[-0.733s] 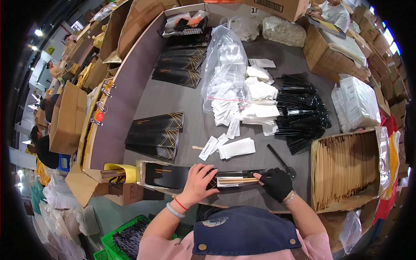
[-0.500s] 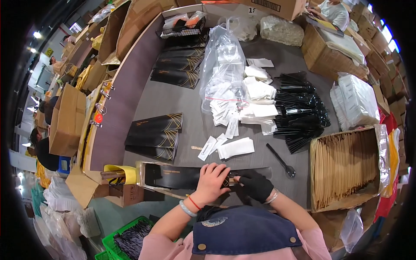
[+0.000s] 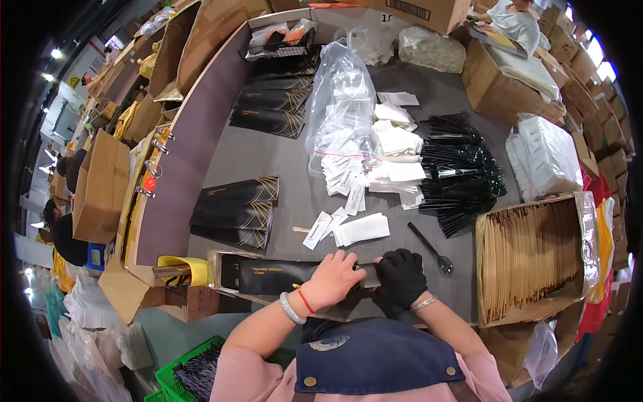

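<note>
A flat black printed packet (image 3: 284, 276) lies lengthwise along the table's front edge, its left part within a narrow open cardboard box (image 3: 216, 268). My left hand (image 3: 337, 277), bare, with a red cord and a pale bangle at the wrist, is closed over the packet's right end. My right hand (image 3: 400, 278), in a black glove, is curled close beside it. A small greyish piece shows between the two hands; what the gloved fingers grip is hidden. Beyond them lie white paper packets (image 3: 362, 230), a black plastic spoon (image 3: 431, 249) and a wooden stick (image 3: 301, 230).
Black printed sleeves (image 3: 231, 209) lie at left, more farther back. Bundled black cutlery (image 3: 462, 171) and a clear bag (image 3: 341, 94) with white packets occupy the middle. A carton of brown wooden cutlery (image 3: 529, 264) stands at right. Below left sits a green crate (image 3: 177, 372).
My left hand has slid a little right, uncovering more of the packet's print. My gloved hand has turned, its back now showing, and the wooden pieces between the hands no longer show.
</note>
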The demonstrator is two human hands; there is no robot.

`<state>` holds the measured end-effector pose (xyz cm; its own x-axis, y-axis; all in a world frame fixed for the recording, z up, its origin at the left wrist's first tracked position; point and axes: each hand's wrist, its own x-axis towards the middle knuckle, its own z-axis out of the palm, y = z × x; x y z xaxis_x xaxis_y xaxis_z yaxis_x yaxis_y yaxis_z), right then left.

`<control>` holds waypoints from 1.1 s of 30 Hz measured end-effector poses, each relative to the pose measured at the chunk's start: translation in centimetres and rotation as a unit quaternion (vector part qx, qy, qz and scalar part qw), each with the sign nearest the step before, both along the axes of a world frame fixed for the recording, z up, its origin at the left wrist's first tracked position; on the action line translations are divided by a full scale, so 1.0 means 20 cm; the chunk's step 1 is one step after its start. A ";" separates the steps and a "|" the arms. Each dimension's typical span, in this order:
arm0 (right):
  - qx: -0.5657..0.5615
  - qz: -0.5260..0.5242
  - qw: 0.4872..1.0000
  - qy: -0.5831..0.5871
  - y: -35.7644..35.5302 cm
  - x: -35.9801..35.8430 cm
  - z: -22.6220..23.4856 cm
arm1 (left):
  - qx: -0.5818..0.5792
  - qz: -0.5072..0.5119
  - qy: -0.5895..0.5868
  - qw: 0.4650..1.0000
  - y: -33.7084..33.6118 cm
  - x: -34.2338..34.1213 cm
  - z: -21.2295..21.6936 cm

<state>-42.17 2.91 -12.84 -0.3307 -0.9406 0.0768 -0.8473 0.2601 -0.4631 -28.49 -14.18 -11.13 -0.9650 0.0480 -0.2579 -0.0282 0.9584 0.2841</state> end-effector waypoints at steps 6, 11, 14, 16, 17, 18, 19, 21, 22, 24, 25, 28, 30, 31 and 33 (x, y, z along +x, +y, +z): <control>0.002 -0.092 0.996 0.015 0.14 -0.13 0.09 | 0.034 0.002 0.048 0.998 -0.38 0.03 0.21; 0.025 -0.106 0.994 -0.006 0.17 -0.12 0.15 | -0.091 0.197 0.195 0.957 -0.39 0.21 0.00; 0.055 -0.079 0.995 0.032 0.15 -0.07 0.16 | -0.006 0.346 0.181 0.921 -0.08 0.25 -0.11; 0.065 -0.073 0.995 0.016 0.15 -0.05 0.16 | 0.037 0.390 0.167 0.905 -0.04 0.28 -0.20; 0.069 -0.064 0.995 0.025 0.14 -0.05 0.16 | 0.061 0.404 0.174 0.896 -0.03 0.28 -0.22; 0.072 -0.055 0.995 0.034 0.14 -0.05 0.17 | 0.084 0.418 0.181 0.886 -0.03 0.29 -0.24; 0.073 -0.053 0.995 0.035 0.13 -0.05 0.18 | 0.105 0.418 0.186 0.883 -0.05 0.30 -0.25; 0.095 -0.034 0.994 0.039 0.12 -0.05 0.19 | 0.110 0.420 0.178 0.883 -0.06 0.31 -0.24; 0.096 -0.034 0.994 0.039 0.12 -0.05 0.18 | 0.117 0.419 0.168 0.885 -0.05 0.31 -0.23; 0.090 -0.007 0.995 -0.033 0.09 -0.03 0.16 | 0.124 0.430 0.166 0.879 -0.05 0.30 -0.20; 0.076 0.013 0.997 -0.023 0.06 0.00 0.11 | 0.133 0.438 0.164 0.874 -0.05 0.29 -0.19; 0.026 0.049 0.997 -0.060 -0.15 0.14 -0.05 | 0.092 0.399 0.138 0.902 -0.06 0.28 -0.19; -0.060 0.064 0.994 -0.064 -0.17 0.14 -0.04 | 0.127 0.392 0.152 0.898 -0.14 0.22 -0.20; -0.063 0.066 0.994 -0.061 -0.17 0.11 -0.04 | 0.163 0.393 0.161 0.890 -0.19 0.19 -0.22; -0.058 0.017 0.990 -0.126 -0.09 0.00 -0.04 | 0.075 0.412 0.152 0.895 -0.28 0.09 -0.22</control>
<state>-42.22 1.11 -13.71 -0.3209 -0.9415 0.1034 -0.7080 0.1659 -0.6864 -26.77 -19.78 -15.57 -0.7140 -0.6996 -0.0281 -0.6069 0.5985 0.5230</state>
